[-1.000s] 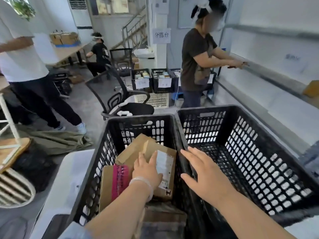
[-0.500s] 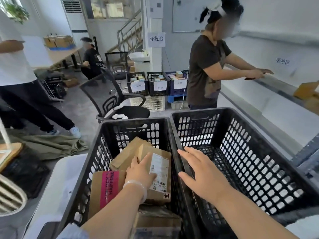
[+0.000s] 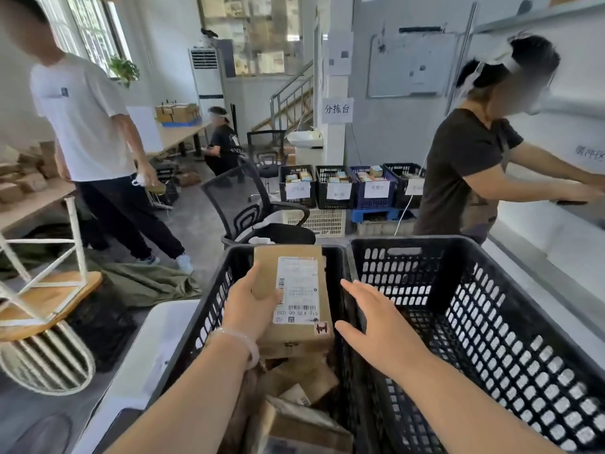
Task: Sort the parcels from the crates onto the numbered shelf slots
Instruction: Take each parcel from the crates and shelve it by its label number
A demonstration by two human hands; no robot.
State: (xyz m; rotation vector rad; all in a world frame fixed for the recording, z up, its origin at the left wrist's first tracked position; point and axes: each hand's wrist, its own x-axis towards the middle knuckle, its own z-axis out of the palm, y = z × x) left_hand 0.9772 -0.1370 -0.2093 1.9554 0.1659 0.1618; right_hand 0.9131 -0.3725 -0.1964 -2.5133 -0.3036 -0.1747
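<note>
Your left hand point(image 3: 252, 304) grips a brown cardboard parcel point(image 3: 296, 283) over the left crate point(image 3: 196, 326)
Label side up: white barcode label point(image 3: 298, 273), small red sticker point(image 3: 322, 328) at near corner, thumb on label edge. Right hand point(image 3: 376, 329) flat, fingers spread, holds nothing, at the rim next to the right crate point(image 3: 491, 322)

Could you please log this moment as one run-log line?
left hand: holds labelled parcel over left crate | right hand: fingers spread, holds nothing

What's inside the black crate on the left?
Several brown cardboard parcels piled in the black slatted plastic crate. The labelled cardboard box in the left hand hides its far part and floor.
</note>
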